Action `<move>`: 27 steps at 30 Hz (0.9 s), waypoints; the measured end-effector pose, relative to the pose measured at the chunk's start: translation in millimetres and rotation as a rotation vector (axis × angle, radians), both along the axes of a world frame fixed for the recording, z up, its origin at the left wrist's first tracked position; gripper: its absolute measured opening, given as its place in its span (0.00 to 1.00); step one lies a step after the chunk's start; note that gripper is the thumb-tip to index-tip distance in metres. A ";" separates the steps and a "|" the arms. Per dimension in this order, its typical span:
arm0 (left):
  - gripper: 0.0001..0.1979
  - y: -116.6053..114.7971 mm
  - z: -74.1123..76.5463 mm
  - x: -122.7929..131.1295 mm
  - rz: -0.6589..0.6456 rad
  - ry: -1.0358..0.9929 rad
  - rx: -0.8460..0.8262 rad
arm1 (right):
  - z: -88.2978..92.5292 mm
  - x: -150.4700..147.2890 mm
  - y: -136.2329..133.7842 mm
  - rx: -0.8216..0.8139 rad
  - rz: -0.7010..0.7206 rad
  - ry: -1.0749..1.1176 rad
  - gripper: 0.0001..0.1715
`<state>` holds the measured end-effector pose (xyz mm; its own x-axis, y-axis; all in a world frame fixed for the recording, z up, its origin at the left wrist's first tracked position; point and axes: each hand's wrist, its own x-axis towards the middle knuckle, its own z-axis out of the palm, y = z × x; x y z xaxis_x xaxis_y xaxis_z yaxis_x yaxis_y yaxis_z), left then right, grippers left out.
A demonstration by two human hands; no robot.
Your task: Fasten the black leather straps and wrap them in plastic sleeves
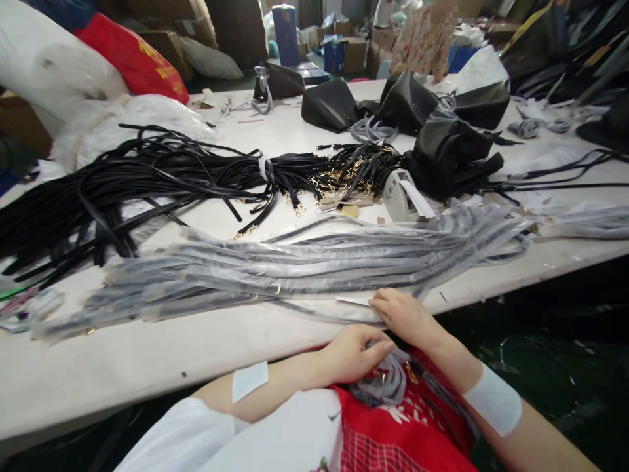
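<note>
My left hand (351,354) is closed over a coiled strap in clear plastic (386,383), held against the red apron at my lap. Some of its fingers are hidden by the hand itself. Just beyond it, at the table's front edge, my right hand (400,314) pinches a thin white strip (352,301). Past that hand lies a long pile of plastic-wrapped straps (295,269), stretched across the table. The strip's tip is close to the pile; whether they touch I cannot tell.
Behind the wrapped pile lies a tied bundle of black straps (196,174) with gold clasps. A grey-white tape roll (399,195) stands beside black bags (445,154). Large white sacks (54,59) sit at the far left. A person in patterned clothing (422,39) is at the back.
</note>
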<state>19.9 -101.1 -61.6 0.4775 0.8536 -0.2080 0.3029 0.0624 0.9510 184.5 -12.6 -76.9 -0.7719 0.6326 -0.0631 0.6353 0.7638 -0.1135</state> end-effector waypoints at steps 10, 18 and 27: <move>0.18 2.7 -2.8 3.5 0.010 -0.012 -0.010 | 8.5 -2.6 -12.6 0.161 -0.098 0.131 0.14; 0.19 4.3 0.9 7.5 -0.012 0.051 0.037 | -18.2 4.5 -14.4 0.016 -0.052 0.152 0.08; 0.19 3.4 1.7 8.2 -0.011 0.056 0.032 | -7.0 2.9 -3.9 -0.184 -0.146 0.142 0.14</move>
<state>28.1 -97.7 -59.9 0.4750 0.8552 -0.2075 0.3558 0.0289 0.9341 187.3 -16.6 -83.8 -0.6828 0.7256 -0.0849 0.7050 0.6240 -0.3371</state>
